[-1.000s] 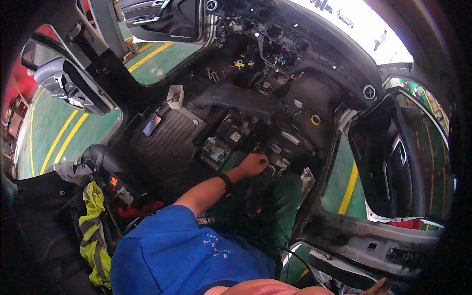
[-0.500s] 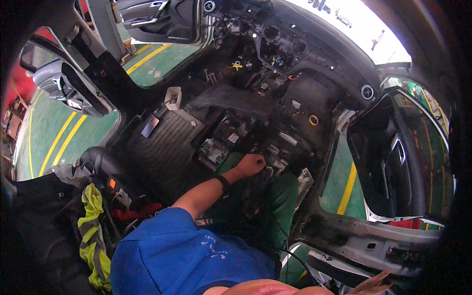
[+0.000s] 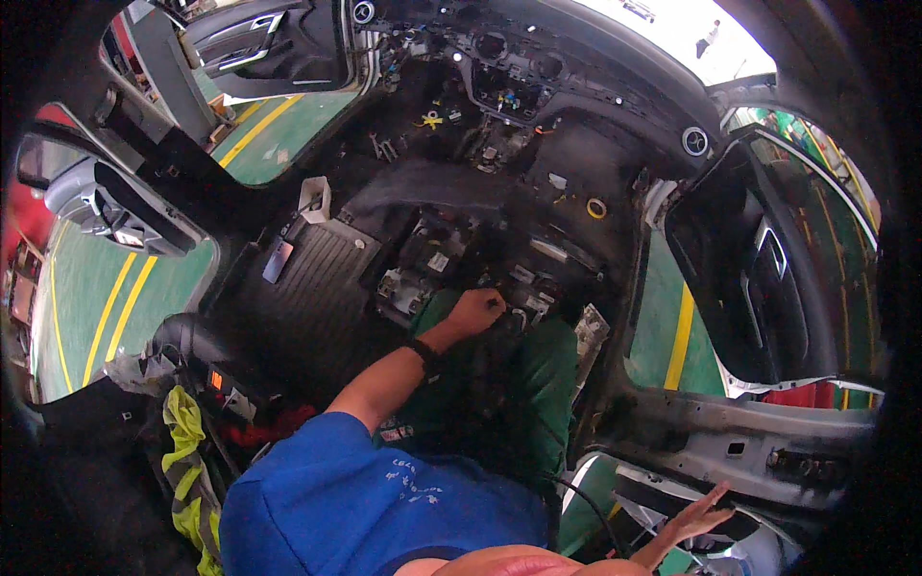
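Observation:
I sit inside a stripped car cabin. My left hand reaches down between my green-clad knees to exposed floor brackets and wiring; its fingers are curled around something dark that I cannot make out. Just left of it are metal parts in an open floor recess. My right hand is at the lower right, raised with its fingers extended, near the metal door sill, and nothing shows in it.
A phone and white box lie left on the ribbed mat. Tools, yellow tape, a stripped dashboard, open doors, a hi-vis vest and a distant person are also visible.
The view has shifted, moving the cabin upward and left in the picture. My right hand has risen from the lower edge, its fingers more spread. My left hand stays at the floor parts.

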Motion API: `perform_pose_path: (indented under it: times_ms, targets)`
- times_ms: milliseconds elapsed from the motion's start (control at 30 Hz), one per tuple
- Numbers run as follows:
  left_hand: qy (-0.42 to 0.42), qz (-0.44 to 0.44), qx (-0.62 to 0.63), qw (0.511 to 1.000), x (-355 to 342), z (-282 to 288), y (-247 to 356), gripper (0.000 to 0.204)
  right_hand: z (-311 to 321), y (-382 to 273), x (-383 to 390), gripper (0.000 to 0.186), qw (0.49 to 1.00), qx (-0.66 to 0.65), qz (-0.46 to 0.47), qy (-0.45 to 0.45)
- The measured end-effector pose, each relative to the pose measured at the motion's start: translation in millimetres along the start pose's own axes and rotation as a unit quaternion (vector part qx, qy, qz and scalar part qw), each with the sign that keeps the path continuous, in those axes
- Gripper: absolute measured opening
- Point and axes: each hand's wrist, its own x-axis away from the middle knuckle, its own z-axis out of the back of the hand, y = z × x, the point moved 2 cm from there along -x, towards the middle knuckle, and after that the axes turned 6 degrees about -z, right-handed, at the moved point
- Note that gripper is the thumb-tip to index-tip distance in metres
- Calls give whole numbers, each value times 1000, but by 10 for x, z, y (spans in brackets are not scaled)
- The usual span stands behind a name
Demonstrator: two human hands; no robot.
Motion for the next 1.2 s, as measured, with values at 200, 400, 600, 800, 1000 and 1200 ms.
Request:
perform_pose_path:
  times_ms: [200,400,600,800,1000,1200]
  targets:
    - [8,-3,23,1000,13,-24,-45,11,-240,199,383,98,972,14,-141,-187]
    - [1,18,26,999,7,-48,-85,10,-189,166,320,56,939,-229,-134,-221]
    - [16,-5,27,1000,-23,-37,-37,7,379,-250,-168,44,969,-207,-64,-123]
    - [8,9,25,1000,-20,-13,13,11,980,-832,-609,45,978,-205,-13,-47]
    - [-4,40,-4,999,-21,30,-18,14,1353,-1342,-784,42,980,-181,71,42]
    - [-10,-8,96,995,-7,-28,-348,10,1139,-1233,-620,51,920,-384,79,18]
